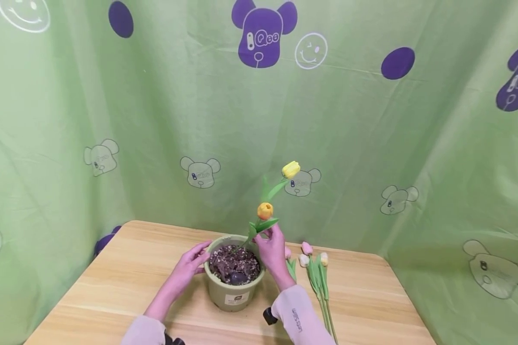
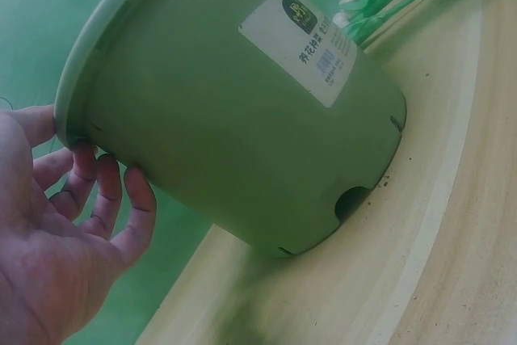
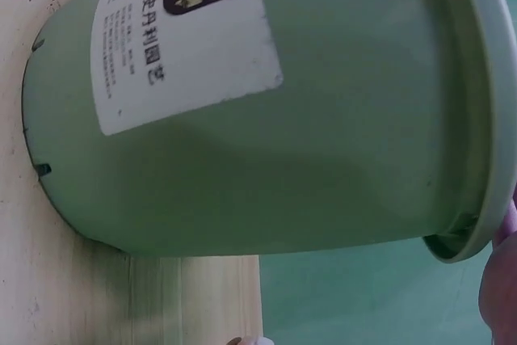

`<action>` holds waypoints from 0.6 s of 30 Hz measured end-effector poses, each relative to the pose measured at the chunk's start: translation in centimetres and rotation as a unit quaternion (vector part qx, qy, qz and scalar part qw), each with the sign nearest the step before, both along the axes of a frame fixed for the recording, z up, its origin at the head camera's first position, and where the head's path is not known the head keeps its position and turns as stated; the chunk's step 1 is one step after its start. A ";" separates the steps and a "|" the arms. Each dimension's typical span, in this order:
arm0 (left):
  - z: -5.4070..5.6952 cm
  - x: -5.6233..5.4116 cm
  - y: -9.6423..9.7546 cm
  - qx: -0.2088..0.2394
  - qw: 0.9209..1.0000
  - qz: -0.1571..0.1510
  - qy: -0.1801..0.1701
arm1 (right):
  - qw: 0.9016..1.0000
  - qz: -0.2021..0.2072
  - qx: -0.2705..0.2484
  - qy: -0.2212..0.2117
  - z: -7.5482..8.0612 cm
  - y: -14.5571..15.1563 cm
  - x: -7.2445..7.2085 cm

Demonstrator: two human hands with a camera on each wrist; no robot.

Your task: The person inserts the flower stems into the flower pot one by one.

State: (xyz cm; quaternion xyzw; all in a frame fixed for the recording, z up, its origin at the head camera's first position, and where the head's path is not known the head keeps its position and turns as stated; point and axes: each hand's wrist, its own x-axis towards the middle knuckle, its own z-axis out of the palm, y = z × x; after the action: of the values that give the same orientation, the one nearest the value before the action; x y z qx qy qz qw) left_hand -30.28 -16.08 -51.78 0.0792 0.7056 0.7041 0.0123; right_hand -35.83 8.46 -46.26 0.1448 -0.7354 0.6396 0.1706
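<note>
On a wooden table before a green curtain, we found the left hand gripping the pot and the right hand pinching the orange tulip above the soil, apparently mid-planting, which we judged called next for steady downward pressure.

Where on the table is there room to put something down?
The table is bare between its left edge and the left arm, and from the lying tulips to its right edge. It's crowded between pot and those tulips, where the right arm is.
</note>
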 end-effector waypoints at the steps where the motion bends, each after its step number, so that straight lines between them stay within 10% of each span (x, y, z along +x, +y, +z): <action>1: 0.0 0.0 0.0 0.001 1.000 0.000 0.000 | 1.000 0.005 -0.002 0.003 -0.1 0.0 0.0; 18: 0.1 0.1 0.2 0.006 1.000 0.010 -0.003 | 1.000 0.008 0.023 0.007 -1.5 0.0 -0.3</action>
State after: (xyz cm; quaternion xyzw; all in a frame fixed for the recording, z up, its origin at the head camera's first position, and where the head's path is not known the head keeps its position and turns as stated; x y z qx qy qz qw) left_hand -30.21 -15.86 -51.67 0.0697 0.7018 0.7089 0.0069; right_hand -36.18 8.46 -47.78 0.1587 -0.7475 0.6229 0.1674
